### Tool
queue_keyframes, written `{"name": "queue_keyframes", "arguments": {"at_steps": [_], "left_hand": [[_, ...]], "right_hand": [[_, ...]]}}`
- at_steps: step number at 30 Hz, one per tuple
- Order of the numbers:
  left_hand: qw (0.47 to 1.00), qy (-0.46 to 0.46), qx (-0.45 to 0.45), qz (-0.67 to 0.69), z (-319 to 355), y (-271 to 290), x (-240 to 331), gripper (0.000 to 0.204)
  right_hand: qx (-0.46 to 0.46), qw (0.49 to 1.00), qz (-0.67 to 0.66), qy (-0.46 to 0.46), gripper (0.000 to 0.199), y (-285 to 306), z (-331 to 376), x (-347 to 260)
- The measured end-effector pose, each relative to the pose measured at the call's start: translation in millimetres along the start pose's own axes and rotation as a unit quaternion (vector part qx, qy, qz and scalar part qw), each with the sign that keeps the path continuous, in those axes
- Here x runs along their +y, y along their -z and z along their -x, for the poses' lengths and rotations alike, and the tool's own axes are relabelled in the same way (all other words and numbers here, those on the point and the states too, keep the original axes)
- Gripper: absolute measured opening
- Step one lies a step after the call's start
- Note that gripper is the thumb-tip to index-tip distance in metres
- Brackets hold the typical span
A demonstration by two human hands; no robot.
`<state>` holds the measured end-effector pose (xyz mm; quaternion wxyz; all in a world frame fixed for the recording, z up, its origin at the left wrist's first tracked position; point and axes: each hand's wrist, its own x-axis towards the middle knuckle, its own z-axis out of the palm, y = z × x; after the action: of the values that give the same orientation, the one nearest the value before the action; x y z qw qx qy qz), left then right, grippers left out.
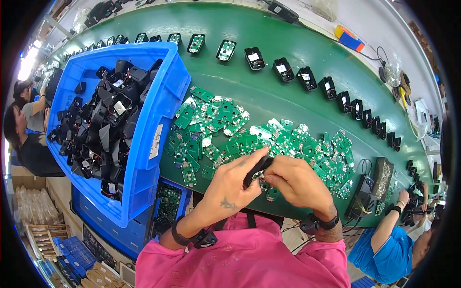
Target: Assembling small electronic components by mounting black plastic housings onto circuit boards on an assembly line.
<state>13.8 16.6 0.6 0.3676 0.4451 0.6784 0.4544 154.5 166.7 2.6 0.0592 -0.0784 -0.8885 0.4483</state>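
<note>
Both hands up close over the near edge of the green belt; left hand curled around a small black casing, thumb and forefinger clamped on it, casing sticking out past the fingertips toward the right; right hand pressed in from the right, fingertips pinched together at the lower end of the same casing, touching it; whether anything small sits between those fingertips, impossible to tell. Casing held just above the heap of green circuit boards, spread across the belt from left to right, right behind the knuckles. To the left, a big blue bin piled with black casings and red wires, tilted over the belt's near-left edge; below it, a second blue crate holding more boards. Along the far side of the belt, a curved row of open black casings, each spaced apart, running left to far right. Black bands on both wrists; pink shirt at the bottom. Near right, another person in blue, hands busy at their own spot; at the left rim, two more seated people.
</note>
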Motion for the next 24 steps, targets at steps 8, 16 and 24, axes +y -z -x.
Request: {"name": "queue_keyframes", "arguments": {"at_steps": [8,16,24], "left_hand": [[0.990,-0.062,0.100,-0.077,0,-18,-14,0.062],[0.988,-0.064,0.101,-0.100,7,-20,-33,0.058],[0.948,0.111,0.087,0.285,17,3,-23,0.068]], "right_hand": [[0.077,0.995,0.011,-0.064,0.006,-23,-1,-4],[0.157,0.985,-0.003,-0.075,0.003,-58,4,2],[0.161,0.980,0.109,0.039,0.047,-45,6,-11]]}}
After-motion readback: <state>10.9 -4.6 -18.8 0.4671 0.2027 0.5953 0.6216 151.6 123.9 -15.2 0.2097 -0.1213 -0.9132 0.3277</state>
